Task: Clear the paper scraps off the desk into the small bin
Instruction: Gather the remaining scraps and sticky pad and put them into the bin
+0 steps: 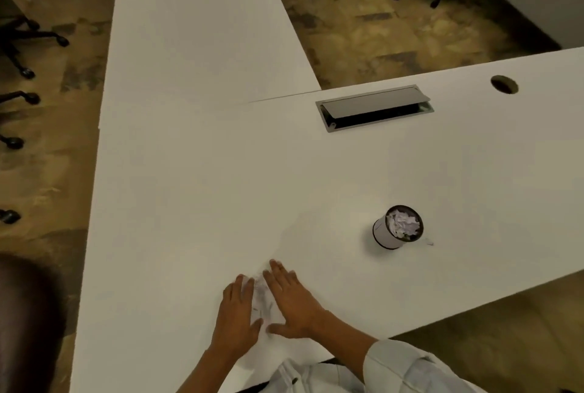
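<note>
A small pile of white paper scraps (264, 301) lies on the white desk (196, 190) near its front edge. My left hand (237, 313) lies flat against the pile's left side, and my right hand (292, 301) lies flat against its right side, fingers straight, so the scraps sit between the two palms. The small bin (380, 234), a white cylinder with a dark rim, stands upright to the right and a little farther back, apart from my hands. Crumpled paper fills it to the brim. One tiny scrap (429, 242) lies just right of the bin.
A grey cable tray (374, 107) with its lid raised is set into the desk at the back, with a round cable hole (504, 84) to its right. A second desk wing runs away at the left. Black office chairs (19, 42) stand on the carpet at left.
</note>
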### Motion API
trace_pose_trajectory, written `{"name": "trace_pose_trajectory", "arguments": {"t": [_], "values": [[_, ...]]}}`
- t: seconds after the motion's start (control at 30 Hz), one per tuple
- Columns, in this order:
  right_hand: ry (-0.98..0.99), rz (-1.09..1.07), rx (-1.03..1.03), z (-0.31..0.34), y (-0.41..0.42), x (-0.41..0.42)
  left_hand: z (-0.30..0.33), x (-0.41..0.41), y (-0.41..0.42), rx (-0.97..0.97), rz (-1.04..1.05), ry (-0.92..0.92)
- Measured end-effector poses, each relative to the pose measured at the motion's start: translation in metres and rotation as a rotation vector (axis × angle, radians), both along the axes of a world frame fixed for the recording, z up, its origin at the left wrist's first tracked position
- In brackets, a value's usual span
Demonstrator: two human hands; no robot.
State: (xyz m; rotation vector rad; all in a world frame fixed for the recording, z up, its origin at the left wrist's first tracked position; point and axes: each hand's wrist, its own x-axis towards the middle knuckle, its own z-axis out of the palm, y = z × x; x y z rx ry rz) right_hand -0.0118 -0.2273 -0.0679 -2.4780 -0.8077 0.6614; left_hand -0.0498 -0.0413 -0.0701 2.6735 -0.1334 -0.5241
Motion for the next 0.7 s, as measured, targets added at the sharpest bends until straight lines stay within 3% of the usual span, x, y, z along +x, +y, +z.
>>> {"name": "trace_pose_trajectory", "arguments": {"t": [0.2, 0.43, 0.53, 0.63, 0.7], "values": [[-0.04, 0.019, -0.015, -0.001, 0.036, 0.014, 0.007, 0.003, -0.016, 0.012, 0.172, -0.033], [-0.323, 0.193, -0.142, -0.023, 0.026, -0.004, -0.002, -0.005, -0.01, 0.028, 0.121, -0.051], [-0.276, 0.195, -0.193, -0.018, 0.026, 0.0, 0.001, 0.007, -0.014, -0.002, 0.192, -0.044], [-0.147, 0.049, -0.188, -0.004, 0.026, 0.01, 0.013, 0.022, -0.023, -0.103, 0.245, -0.066], [-0.042, -0.24, -0.034, 0.006, 0.018, 0.016, 0.026, 0.035, -0.032, -0.194, 0.312, -0.105]]}}
